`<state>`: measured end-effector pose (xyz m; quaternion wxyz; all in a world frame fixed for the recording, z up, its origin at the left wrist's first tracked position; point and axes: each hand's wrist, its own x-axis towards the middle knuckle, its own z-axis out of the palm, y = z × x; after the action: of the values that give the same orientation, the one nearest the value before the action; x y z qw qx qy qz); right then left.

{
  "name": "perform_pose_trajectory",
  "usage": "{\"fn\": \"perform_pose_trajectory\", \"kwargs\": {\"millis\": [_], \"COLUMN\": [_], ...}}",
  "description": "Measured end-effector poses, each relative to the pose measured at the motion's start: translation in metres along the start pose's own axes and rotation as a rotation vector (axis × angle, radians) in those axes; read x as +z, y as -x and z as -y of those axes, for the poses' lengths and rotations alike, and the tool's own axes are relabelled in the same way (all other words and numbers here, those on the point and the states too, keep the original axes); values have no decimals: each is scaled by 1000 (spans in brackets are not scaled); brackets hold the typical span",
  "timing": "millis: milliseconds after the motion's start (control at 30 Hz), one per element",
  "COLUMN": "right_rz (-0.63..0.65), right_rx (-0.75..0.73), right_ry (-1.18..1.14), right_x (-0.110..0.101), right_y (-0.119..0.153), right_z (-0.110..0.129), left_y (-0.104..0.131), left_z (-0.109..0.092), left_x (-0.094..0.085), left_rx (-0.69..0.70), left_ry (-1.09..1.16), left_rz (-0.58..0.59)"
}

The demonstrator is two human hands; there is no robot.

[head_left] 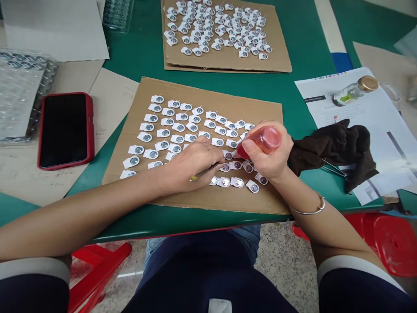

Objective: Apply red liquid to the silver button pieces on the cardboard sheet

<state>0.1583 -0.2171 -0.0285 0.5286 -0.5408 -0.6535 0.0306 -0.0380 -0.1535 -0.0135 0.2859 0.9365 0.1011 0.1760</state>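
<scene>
My right hand [272,154] is wrapped round a red translucent squeeze bottle [265,138], tipped so its nozzle end points down and left at the small parts. My left hand [192,165] is closed on a thin metal tool that looks like tweezers [204,171], its tip near the bottle's nozzle. Below both hands lies a cardboard sheet [195,201] with rows of small white tabs bearing round silver discs [158,99]. The hands cover some of these parts, and the exact contact at the nozzle is hidden.
A second cardboard sheet [228,65] with many similar parts lies behind. On the left are a phone in a red case [65,130] and clear plastic trays [22,95]. To the right are a dark cloth [332,145], a small glass jar [355,90] and printed paper [397,148].
</scene>
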Motion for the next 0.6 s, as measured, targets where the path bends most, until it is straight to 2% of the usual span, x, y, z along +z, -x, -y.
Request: {"fn": "perform_pose_trajectory", "kwargs": {"millis": [600], "right_rz": [-11], "right_rx": [12], "right_ry": [-61], "right_x": [1], "right_y": [2], "right_z": [-4], "left_y": [-2], "left_z": [3], "left_x": [-2], "left_rx": [-71], "left_ry": [52], "left_rz": [-17]}}
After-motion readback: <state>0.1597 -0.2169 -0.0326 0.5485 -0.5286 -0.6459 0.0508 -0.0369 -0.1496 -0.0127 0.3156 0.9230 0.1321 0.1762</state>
